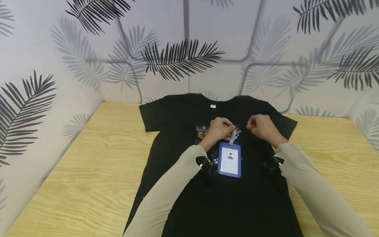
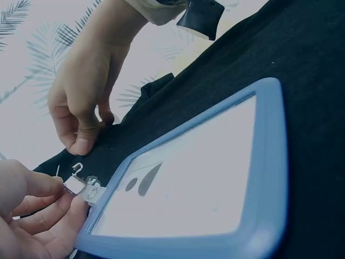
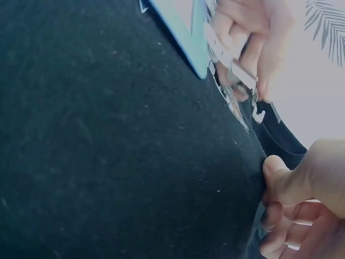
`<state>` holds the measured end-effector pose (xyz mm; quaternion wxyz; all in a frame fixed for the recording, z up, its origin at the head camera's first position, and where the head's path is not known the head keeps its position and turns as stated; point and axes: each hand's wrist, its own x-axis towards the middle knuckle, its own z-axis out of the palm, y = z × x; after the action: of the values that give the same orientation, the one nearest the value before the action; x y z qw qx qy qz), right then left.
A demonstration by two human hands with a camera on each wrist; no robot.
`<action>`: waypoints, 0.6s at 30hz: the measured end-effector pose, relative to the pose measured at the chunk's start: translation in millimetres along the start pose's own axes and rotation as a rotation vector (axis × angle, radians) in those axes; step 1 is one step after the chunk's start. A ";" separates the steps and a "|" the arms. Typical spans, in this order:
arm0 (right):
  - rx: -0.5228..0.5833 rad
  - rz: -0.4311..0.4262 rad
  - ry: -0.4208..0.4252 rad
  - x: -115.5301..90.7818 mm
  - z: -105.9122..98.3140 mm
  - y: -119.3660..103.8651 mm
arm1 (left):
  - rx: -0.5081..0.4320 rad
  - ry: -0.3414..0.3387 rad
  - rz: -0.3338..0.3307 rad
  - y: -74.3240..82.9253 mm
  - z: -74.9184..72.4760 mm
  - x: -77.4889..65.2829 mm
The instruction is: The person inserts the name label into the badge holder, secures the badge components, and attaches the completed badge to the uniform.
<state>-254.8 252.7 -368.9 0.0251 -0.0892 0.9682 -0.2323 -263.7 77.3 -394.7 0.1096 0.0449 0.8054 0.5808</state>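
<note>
A blue-framed ID badge with a card inside lies over the chest of a black T-shirt. Fingers of my left hand pinch its metal clip at the top of the strap. From the clip, a thin pin sticks out, and a small hook shows in the left wrist view. To the right of the clip, my right hand pinches the shirt's black fabric between thumb and fingers, clearest in the right wrist view. A gap separates the two hands.
The shirt is spread on a light wooden table, its neck toward the back. A cartoon print shows partly beside my left hand. Behind the table hangs a pale curtain with leaf patterns.
</note>
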 end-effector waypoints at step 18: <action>-0.074 -0.042 -0.007 -1.0 6.7 -1.2 | 0.386 0.062 0.026 15.6 24.5 6.3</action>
<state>-253.0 248.9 -374.3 0.0200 -0.1111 0.9740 -0.1965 -265.0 106.3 -388.1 0.0668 0.0575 0.9041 0.4181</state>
